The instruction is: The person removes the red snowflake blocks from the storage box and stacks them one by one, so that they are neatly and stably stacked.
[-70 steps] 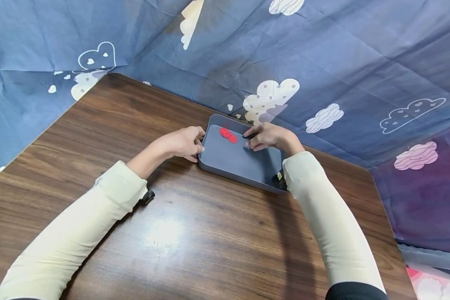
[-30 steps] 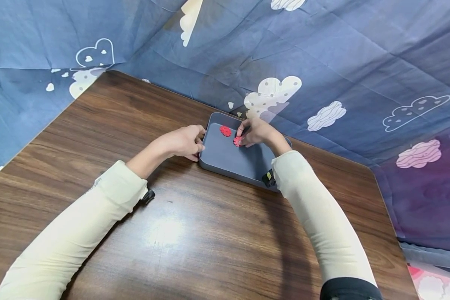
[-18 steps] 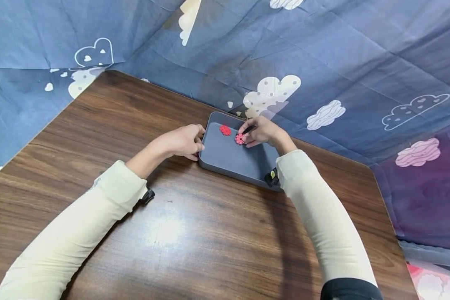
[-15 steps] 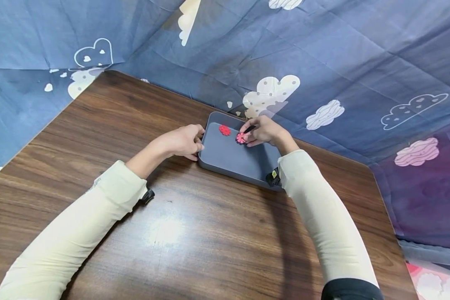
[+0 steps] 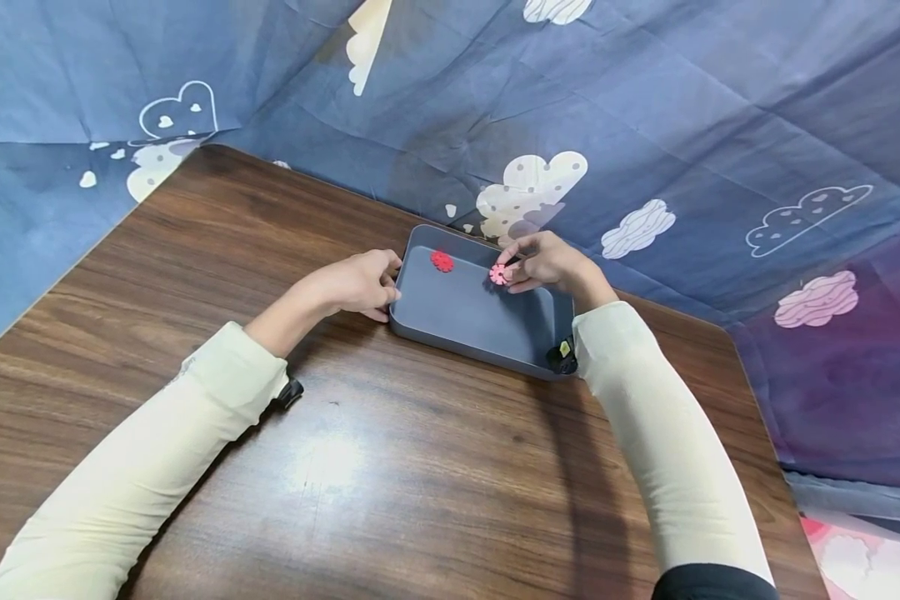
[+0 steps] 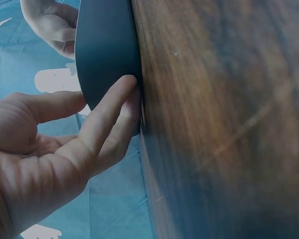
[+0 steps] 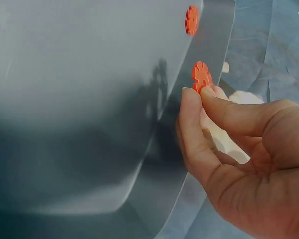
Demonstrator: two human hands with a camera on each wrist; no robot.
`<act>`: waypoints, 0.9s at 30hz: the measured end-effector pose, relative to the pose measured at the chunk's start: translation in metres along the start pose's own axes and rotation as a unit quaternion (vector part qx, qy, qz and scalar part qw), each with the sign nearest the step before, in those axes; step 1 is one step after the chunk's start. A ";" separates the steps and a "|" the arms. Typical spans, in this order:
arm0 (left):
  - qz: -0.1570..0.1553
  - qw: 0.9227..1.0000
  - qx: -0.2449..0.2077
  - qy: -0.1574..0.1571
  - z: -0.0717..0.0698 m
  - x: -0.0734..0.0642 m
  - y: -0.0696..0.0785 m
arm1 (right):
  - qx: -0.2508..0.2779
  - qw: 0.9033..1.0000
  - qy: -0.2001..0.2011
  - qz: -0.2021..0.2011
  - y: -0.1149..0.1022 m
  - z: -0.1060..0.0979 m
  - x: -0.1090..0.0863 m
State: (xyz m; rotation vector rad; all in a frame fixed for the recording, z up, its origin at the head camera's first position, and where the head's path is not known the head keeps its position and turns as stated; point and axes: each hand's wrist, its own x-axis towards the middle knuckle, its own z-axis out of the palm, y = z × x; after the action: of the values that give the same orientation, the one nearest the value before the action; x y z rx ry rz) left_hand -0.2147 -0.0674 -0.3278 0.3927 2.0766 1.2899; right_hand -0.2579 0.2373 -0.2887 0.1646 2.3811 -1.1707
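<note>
Between thumb and fingertips, my right hand (image 5: 551,260) pinches a red snowflake building disc (image 5: 498,274), round with notches at its edge. The disc is held up inside a grey rectangular tray (image 5: 468,360), near its far wall; its shadow falls on the tray floor in the right wrist view. Farther left, a second red snowflake disc (image 5: 442,262) lies flat in the tray. My left hand (image 5: 356,283) holds the tray's left end. In the left wrist view, one fingertip (image 6: 77,103) meets the rim while other fingers press low on the outer wall.
The tray stands on a brown wood-grain table (image 5: 420,492), close to its back edge. Right behind the table hangs a blue cloth (image 5: 420,100) printed with clouds. A black wrist camera (image 5: 562,357) on the right arm overlaps the tray's near right corner.
The right hand has picked one disc from two lying together, lifted it and carried it a little to the right. The left hand stays at the tray's end.
</note>
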 end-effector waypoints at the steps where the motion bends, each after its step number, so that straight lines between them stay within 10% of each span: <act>1: 0.001 1.000 -0.002 -0.001 0.000 0.000 0.000 | 0.000 1.000 0.002 0.001 0.001 -0.002 -0.001; 27: 0.010 1.000 -0.024 -0.005 0.001 -0.003 0.001 | -0.054 0.998 0.024 0.037 0.033 -0.067 -0.036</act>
State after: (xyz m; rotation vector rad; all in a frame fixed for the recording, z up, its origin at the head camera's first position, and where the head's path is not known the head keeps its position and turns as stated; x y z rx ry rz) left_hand -0.2122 -0.0682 -0.3260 0.3982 2.0333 1.3447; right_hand -0.2402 0.3136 -0.2604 0.2473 2.4510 -1.0130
